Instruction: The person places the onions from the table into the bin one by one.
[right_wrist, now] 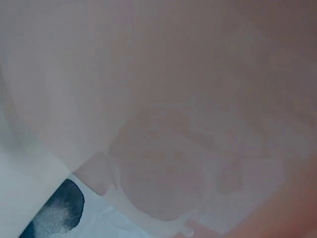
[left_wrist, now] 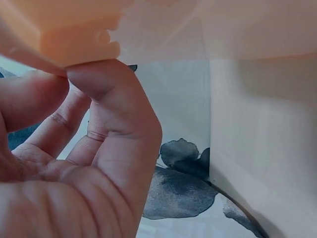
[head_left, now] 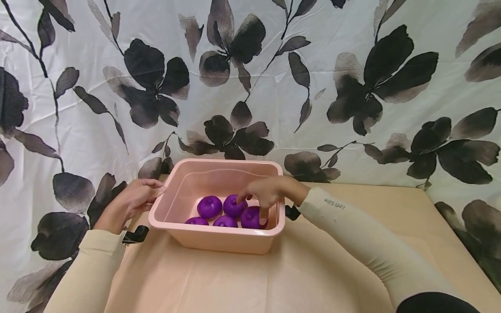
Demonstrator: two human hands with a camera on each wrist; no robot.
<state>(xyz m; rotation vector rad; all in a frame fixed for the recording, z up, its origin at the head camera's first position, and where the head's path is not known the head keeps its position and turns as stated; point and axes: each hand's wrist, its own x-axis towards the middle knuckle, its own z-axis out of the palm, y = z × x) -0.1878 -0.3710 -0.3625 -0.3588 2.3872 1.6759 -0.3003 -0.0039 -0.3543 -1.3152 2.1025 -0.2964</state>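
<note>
A pink plastic tub (head_left: 223, 239) stands on the table. My left hand (head_left: 135, 198) pinches its left rim between thumb and fingers; in the left wrist view, the fingertips (left_wrist: 91, 74) meet at the tub's edge (left_wrist: 84, 49). Several shiny purple balls, each dimpled on top, lie in the tub, including one at the back left (head_left: 209, 207) and one at the back (head_left: 232, 206). Reaching over the right rim, my right hand (head_left: 264, 191) grips the rightmost purple ball (head_left: 249, 217), thumb in front and fingers behind. Tub wall fills most of the right wrist view, hiding these fingers.
The tan tabletop (head_left: 332, 261) extends in front of the tub and to its right. A white curtain with dark flowers (head_left: 282, 100) hangs right behind the tub and down the left side. Dark wrist camera mounts (head_left: 135, 234) sit at both cuffs.
</note>
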